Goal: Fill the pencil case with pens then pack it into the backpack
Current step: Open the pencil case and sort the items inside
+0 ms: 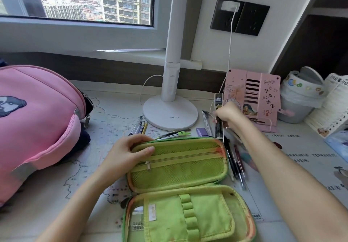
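A green pencil case (180, 181) lies wide open on the desk in front of me, its mesh pocket half toward the window. My left hand (130, 149) grips the case's far left edge. My right hand (228, 112) reaches past the case to the right of the lamp, fingers closed around a thin pen among upright picture cards; what it holds is blurred. Several dark pens (235, 162) lie beside the case's right edge. More pens (139, 126) and a green compass (177, 134) lie behind the case. A pink backpack (35, 126) stands at the left.
A white desk lamp (170, 113) stands behind the case with its cable trailing. A pink book stand (254, 98), a small grey bin (297, 98) and stacked notebooks (331, 108) crowd the right. A map mat (105, 121) covers the desk.
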`<action>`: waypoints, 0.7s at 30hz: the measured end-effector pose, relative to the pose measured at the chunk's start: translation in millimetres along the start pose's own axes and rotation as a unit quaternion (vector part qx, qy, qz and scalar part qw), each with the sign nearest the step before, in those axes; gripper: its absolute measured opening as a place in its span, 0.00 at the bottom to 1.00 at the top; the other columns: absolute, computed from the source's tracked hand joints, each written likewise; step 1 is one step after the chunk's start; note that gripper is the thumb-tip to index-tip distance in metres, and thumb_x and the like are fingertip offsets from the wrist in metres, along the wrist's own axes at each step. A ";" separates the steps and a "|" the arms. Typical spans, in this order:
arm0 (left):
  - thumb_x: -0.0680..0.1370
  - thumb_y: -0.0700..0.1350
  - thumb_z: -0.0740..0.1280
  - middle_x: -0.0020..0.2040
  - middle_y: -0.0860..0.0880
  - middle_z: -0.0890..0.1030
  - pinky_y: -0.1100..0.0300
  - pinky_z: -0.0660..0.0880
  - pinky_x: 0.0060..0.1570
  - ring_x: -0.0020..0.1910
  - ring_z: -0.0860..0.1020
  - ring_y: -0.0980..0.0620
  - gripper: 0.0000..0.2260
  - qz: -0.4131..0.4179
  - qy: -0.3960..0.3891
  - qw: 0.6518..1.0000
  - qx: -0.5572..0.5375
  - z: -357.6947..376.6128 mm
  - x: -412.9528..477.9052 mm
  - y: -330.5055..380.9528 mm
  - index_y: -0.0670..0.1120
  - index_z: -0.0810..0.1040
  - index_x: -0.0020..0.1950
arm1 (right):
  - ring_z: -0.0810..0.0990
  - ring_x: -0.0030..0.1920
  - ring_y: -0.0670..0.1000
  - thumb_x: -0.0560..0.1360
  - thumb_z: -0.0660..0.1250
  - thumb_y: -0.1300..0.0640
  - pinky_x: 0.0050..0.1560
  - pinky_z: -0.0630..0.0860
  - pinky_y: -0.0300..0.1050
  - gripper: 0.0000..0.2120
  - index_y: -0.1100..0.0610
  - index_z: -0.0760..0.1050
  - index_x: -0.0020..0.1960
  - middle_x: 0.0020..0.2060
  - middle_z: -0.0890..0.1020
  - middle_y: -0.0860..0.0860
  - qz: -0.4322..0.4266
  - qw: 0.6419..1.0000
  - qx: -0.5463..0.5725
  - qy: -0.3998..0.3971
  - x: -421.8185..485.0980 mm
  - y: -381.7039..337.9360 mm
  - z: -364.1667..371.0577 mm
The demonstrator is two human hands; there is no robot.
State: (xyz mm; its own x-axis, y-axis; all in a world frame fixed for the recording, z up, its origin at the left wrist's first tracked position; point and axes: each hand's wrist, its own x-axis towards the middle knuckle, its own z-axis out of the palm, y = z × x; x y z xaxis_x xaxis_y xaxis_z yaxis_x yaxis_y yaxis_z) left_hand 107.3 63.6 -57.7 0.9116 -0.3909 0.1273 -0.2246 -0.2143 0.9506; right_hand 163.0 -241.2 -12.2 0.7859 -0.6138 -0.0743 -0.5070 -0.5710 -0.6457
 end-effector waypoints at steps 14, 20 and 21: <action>0.71 0.43 0.72 0.44 0.54 0.84 0.64 0.77 0.41 0.41 0.82 0.56 0.08 -0.018 -0.029 0.999 -0.015 -3.0 0.0 -0.2 0.56 0.81 0.45 | 0.80 0.47 0.56 0.66 0.75 0.57 0.39 0.74 0.43 0.19 0.62 0.74 0.53 0.51 0.79 0.57 -0.007 0.974 -0.220 -0.045 -11.0 -11.5 26.3; 0.71 0.43 0.72 0.43 0.54 0.84 0.60 0.78 0.43 0.41 0.82 0.56 0.07 -0.013 -0.029 0.999 -0.002 -2.7 2.5 -1.7 0.55 0.81 0.45 | 0.81 0.51 0.56 0.67 0.73 0.62 0.44 0.78 0.45 0.23 0.66 0.72 0.59 0.56 0.79 0.59 -0.007 0.980 -0.195 -0.025 -10.6 -10.2 33.7; 0.71 0.43 0.72 0.44 0.54 0.84 0.60 0.78 0.43 0.41 0.82 0.56 0.07 -0.010 -0.033 0.999 -0.003 -2.8 2.3 -2.1 0.55 0.81 0.45 | 0.81 0.47 0.56 0.67 0.73 0.63 0.41 0.78 0.45 0.21 0.66 0.72 0.58 0.53 0.80 0.58 -0.009 0.985 -0.169 -0.021 -11.9 -11.2 30.5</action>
State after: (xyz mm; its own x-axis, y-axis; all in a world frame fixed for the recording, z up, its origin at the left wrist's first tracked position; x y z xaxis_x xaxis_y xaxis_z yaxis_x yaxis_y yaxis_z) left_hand 110.9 65.6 -58.7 0.8910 -0.4452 0.0890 -0.2038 -0.2171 0.9546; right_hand 170.1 -210.9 -27.3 0.8062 -0.5830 -0.1005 -0.5762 -0.7353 -0.3568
